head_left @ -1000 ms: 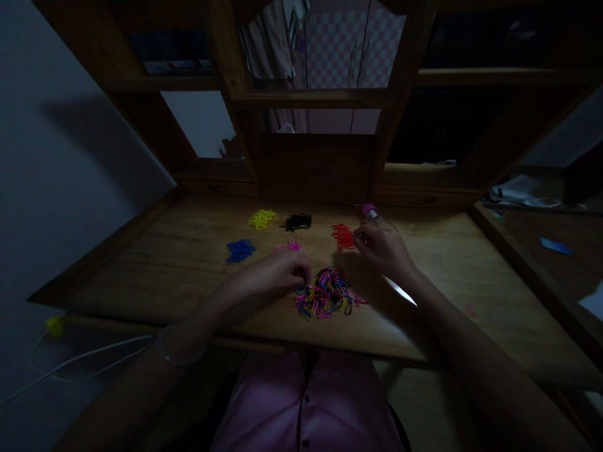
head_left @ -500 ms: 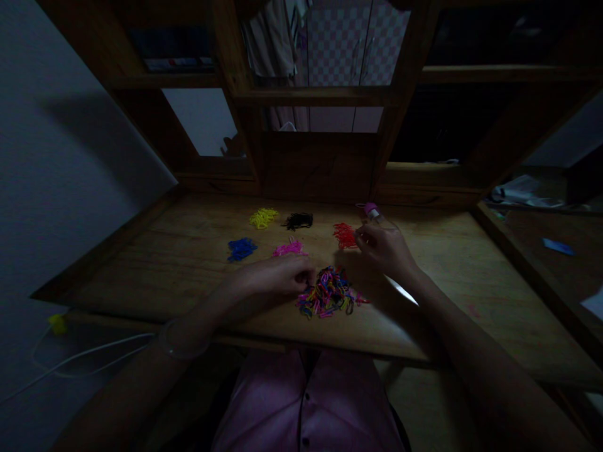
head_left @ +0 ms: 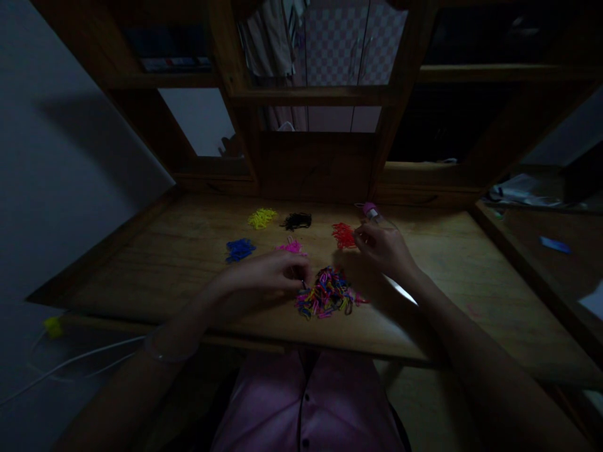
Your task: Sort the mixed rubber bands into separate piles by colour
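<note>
A mixed heap of small coloured clips, looped like paper clips, lies on the wooden desk. At the heap's left edge my left hand is closed in a pinch on a small dark clip, whose tip shows below the fingers. My right hand is also pinched, beside the pile of red clips; what its fingertips hold, if anything, cannot be made out. Behind my left hand lie pink clips, partly covered by it.
Further piles hold blue clips, yellow clips and black clips. Beyond my right hand lies a clear bottle with a pink cap. Wooden shelves rise at the back, and a wall stands left.
My left hand has lifted and shifted slightly left at the heap's edge, and a dark clip now shows at its fingertips. My right hand stays almost still by the red clips.
</note>
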`<state>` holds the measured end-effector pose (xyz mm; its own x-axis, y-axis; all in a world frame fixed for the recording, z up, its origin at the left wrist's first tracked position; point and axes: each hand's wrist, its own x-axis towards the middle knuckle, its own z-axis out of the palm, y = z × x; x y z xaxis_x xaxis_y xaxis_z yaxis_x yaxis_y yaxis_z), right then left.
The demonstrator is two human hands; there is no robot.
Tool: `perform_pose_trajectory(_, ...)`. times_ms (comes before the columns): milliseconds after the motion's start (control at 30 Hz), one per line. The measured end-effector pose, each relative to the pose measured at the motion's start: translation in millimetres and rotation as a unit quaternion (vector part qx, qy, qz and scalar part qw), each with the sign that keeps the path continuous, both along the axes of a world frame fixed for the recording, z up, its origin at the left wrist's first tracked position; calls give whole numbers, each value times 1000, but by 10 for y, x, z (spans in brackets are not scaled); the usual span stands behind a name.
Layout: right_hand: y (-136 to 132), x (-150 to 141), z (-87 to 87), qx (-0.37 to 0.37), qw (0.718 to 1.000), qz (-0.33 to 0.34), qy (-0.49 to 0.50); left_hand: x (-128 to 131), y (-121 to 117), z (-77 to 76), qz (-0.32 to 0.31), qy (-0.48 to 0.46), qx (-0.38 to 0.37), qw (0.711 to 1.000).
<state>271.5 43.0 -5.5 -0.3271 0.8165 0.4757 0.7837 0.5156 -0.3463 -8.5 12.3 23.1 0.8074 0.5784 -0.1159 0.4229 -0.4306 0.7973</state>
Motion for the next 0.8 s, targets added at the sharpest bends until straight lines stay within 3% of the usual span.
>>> perform_pose_trajectory(233,16,-7,-7,2,1000,-9,-4,26,-75,23,71,-70,-131,986)
perform_pose_trajectory(467,0,2,-5,-11,1000,-1,4,108,-255,-6,206,-162,-320,910)
perform_pose_trajectory(567,2,2,-9,-13,1000,-2,5,150,-300,-90,258,-257,-409,837)
perform_pose_trajectory(800,18,2,-12,0,1000,-3,5,324,-408,-231,337,-480,-543,601)
